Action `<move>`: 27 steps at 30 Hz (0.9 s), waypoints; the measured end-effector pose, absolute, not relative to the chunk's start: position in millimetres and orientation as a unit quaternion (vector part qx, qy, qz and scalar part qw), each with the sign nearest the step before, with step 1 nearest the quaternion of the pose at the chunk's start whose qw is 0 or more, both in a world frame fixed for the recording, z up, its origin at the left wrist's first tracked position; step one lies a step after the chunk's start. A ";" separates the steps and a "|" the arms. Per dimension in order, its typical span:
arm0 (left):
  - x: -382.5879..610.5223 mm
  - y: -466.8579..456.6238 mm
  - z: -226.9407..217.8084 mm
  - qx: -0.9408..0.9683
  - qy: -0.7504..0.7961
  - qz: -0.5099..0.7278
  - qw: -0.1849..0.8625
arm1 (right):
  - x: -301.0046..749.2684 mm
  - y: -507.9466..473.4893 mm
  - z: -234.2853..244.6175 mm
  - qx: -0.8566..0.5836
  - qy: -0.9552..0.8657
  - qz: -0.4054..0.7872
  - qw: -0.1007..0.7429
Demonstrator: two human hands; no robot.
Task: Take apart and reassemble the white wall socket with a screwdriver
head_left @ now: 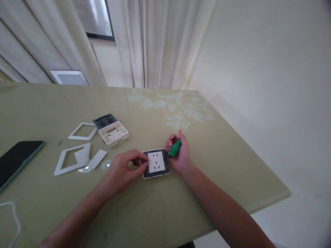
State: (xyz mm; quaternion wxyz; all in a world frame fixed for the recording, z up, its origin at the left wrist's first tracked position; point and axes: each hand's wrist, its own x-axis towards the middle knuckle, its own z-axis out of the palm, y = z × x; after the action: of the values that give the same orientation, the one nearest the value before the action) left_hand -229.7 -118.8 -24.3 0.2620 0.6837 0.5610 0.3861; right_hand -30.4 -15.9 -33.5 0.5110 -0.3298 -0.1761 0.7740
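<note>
Nearest, the left hand point(121, 170) pinches the left edge of the socket plate point(156, 163), which lies flat on the table point(155, 210). Just right of the socket plate, the right hand point(179, 155) is wrapped round a green tool handle point(174, 148). Pressing the plate flat and steady looks wise. Beyond it, leftward, sits a white back box point(113, 134).

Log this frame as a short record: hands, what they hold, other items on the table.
Left hand: pinches left edge of wall socket, lying face up
Right hand: closed on green-handled screwdriver, right of socket
Surface: green table
Left of socket: white back box, dark module, white frame, larger white frame, phone
</note>
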 end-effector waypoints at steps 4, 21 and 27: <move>-230.6 -118.7 -26.1 0.674 0.562 0.376 0.297 | -30.2 -16.2 -32.3 -0.329 -0.176 0.774 0.512; -227.6 -115.8 -26.3 0.610 0.596 0.345 0.391 | -29.3 -15.9 -33.5 -0.324 -0.172 0.778 0.510; -228.7 -116.7 -28.3 0.598 0.594 0.338 0.418 | -29.2 -15.4 -35.6 -0.320 -0.178 0.779 0.509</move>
State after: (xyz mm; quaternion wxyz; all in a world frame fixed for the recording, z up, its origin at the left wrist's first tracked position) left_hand -228.7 -116.7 -28.3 0.4182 0.5981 0.5941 0.3383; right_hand -29.2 -15.4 -35.6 0.5092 -0.3202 -0.1782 0.7787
